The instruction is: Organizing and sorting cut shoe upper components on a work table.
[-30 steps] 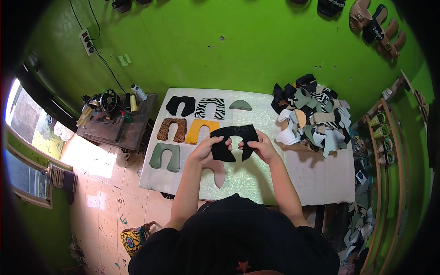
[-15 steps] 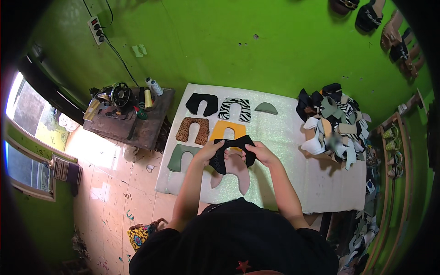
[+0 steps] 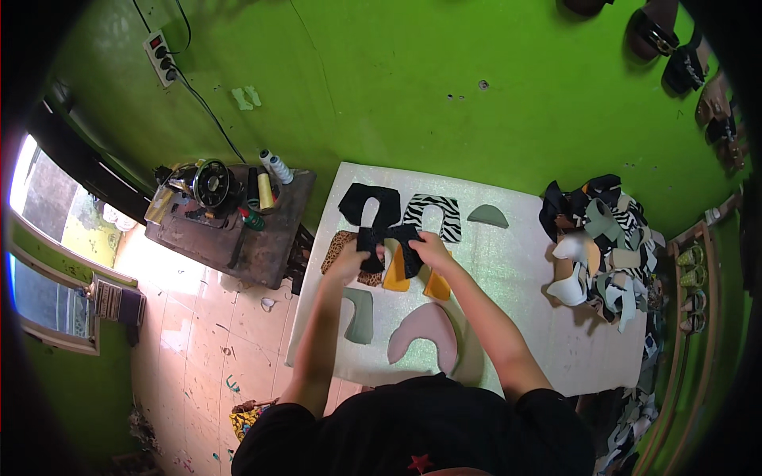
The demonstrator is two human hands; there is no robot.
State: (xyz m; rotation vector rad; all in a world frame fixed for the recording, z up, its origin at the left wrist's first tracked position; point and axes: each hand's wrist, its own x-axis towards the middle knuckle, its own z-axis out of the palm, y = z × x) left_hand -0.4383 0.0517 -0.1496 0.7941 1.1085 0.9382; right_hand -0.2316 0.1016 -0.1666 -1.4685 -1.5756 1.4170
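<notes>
My left hand (image 3: 347,263) and my right hand (image 3: 432,251) are closed on opposite sides of a black U-shaped shoe-upper piece (image 3: 403,237). It is held above the white table (image 3: 540,341), over leopard-print (image 3: 336,247) and yellow (image 3: 396,278) cut pieces that it partly hides. Just beyond lie another black cut piece (image 3: 385,197) and a zebra-print one (image 3: 435,200). A grey-green piece (image 3: 360,317) rests below my left hand. Nearer my body is a pink arched piece (image 3: 422,321). A grey-green half-moon piece (image 3: 488,215) sits to the right of the zebra print.
A heap of mixed offcuts (image 3: 599,246) covers the table's right end. At left, a sewing machine (image 3: 210,184) and thread spools (image 3: 274,168) stand on a dark wooden stand (image 3: 266,238). Shoes hang on the green wall (image 3: 381,87), and a wooden rack (image 3: 698,317) holds sandals at far right.
Both hands have carried the black piece away from my body, from above the pink piece to over the leopard and yellow pieces. The pink piece is now uncovered. The view has shifted.
</notes>
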